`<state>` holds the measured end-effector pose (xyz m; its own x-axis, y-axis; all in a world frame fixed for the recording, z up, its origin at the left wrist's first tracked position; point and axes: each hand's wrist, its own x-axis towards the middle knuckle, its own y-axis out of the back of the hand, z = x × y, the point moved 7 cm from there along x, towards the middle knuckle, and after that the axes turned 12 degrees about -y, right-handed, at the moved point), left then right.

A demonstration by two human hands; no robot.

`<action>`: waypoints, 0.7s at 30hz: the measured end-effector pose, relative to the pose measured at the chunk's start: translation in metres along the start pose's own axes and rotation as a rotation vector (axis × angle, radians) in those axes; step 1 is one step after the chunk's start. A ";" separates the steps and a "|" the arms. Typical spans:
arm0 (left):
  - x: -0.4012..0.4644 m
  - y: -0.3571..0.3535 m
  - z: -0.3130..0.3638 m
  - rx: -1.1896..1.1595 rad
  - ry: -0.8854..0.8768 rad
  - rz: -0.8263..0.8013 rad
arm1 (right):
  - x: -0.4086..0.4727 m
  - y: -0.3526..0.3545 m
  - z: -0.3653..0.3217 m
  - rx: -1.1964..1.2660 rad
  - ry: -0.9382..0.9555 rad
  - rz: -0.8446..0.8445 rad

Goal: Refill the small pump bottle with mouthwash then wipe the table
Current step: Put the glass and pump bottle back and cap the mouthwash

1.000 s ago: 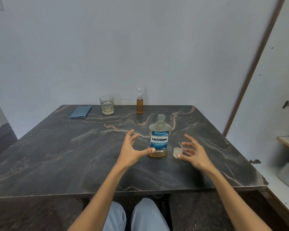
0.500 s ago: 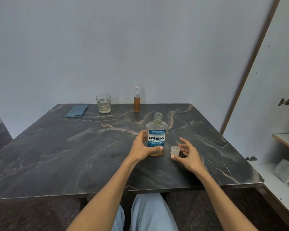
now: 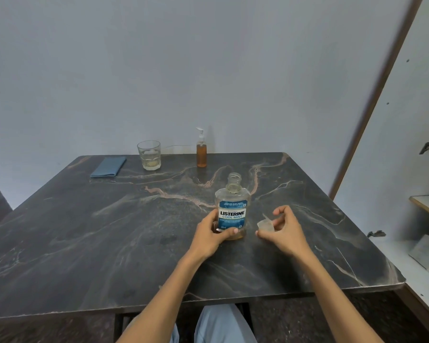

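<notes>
Left hand [image 3: 209, 235] curled in a low grip, right hand [image 3: 284, 231] pinching, both forearms extended forward.

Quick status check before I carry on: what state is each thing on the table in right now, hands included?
Listerine bottle: upright, uncapped, nearly empty, amber liquid at the bottom.
Cap: off the bottle, clear, pinched in the right hand.
Pump bottle: upright at the far edge, pump on, amber liquid inside.
Glass: upright, a little pale liquid.
Cloth: folded, flat.
Left hand: grips the Listerine bottle low.
Right hand: holds the cap.
</notes>
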<state>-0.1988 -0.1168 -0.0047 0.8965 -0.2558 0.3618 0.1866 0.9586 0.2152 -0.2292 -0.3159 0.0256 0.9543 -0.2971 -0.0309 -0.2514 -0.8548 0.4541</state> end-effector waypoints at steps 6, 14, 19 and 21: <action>-0.004 -0.001 -0.008 0.023 -0.055 0.043 | -0.005 0.021 -0.083 -0.054 0.190 -0.131; -0.005 -0.002 -0.009 0.045 -0.099 0.058 | -0.024 0.018 -0.164 -0.238 0.338 -0.275; -0.004 -0.001 -0.008 0.045 -0.107 0.050 | -0.028 0.007 -0.184 -0.427 0.436 -0.300; -0.005 -0.001 -0.008 0.048 -0.107 0.051 | -0.028 0.005 -0.190 -0.499 0.468 -0.308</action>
<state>-0.2001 -0.1153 -0.0144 0.8558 -0.2209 0.4677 0.1200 0.9644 0.2358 -0.2262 -0.2308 0.1977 0.9667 0.2318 0.1089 0.0355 -0.5422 0.8395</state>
